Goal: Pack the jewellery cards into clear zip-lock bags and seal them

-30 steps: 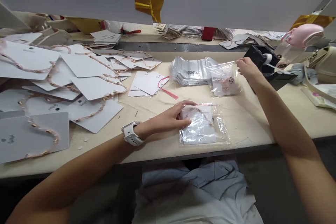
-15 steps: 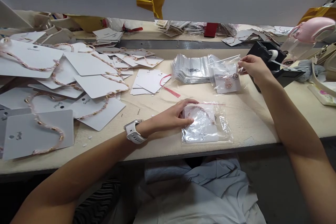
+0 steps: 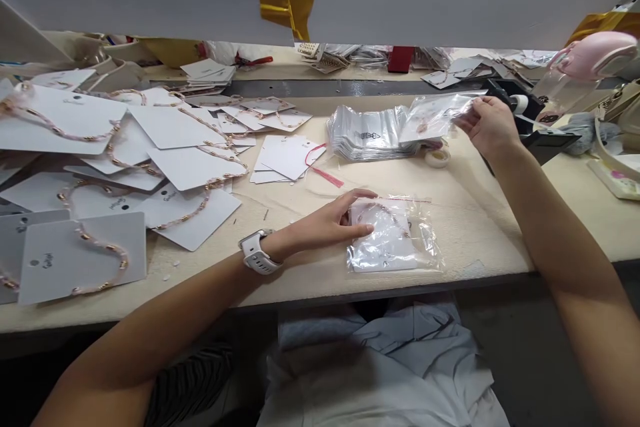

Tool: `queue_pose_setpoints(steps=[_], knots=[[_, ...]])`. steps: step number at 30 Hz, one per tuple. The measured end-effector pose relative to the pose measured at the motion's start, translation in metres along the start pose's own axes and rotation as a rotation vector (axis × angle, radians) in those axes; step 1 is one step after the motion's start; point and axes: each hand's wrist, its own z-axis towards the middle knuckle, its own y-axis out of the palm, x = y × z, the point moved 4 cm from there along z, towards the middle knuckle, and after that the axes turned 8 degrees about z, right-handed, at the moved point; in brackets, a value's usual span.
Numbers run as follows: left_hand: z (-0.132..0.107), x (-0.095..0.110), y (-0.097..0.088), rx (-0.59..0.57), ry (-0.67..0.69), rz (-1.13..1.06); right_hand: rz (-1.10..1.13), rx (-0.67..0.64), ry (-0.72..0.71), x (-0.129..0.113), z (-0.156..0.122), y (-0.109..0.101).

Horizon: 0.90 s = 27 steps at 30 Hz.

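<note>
L hand (image 3: 325, 227) flat on bagged card (image 3: 385, 240), R hand (image 3: 490, 125) pinching 2nd bag (image 3: 435, 115), long axis slanting up-right

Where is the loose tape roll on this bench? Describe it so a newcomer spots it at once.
Find the stack of clear plastic bags in the middle of the bench. At its right end, just below the right hand, lies a small tape roll; unlike the roll mounted on the black dispenser, it sits loose.
</note>
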Motion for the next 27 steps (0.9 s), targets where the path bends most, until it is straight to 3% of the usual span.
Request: queue_pose_setpoints(steps=[3,5,9,12,15,18,22,27], knots=[[0.002,-0.003,0.000,0.056,-0.040,-0.052,-0.125,0.129,-0.097,-0.008,-0.009,-0.003],[0.003,-0.004,0.000,0.117,0.008,-0.101,-0.269,0.117,-0.279,-0.023,-0.025,0.001],[0.003,-0.006,-0.001,0.190,0.054,-0.130,-0.529,-0.110,-0.701,-0.056,-0.082,0.031],[0.000,-0.007,-0.004,0.281,0.009,0.033,-0.586,-0.312,-0.868,-0.064,-0.131,0.055],[-0.003,-0.005,-0.010,0.418,0.001,0.210,-0.603,-0.477,-0.942,-0.060,-0.164,0.070],[-0.005,0.001,-0.013,0.482,0.106,0.146,-0.612,-0.575,-0.985,-0.053,-0.175,0.074],[-0.003,0.004,-0.011,0.386,0.151,-0.170,-0.650,-0.708,-1.039,-0.047,-0.179,0.078],[-0.002,0.004,-0.009,0.320,0.150,-0.406,-0.507,-0.703,-0.982,-0.055,-0.174,0.076]])
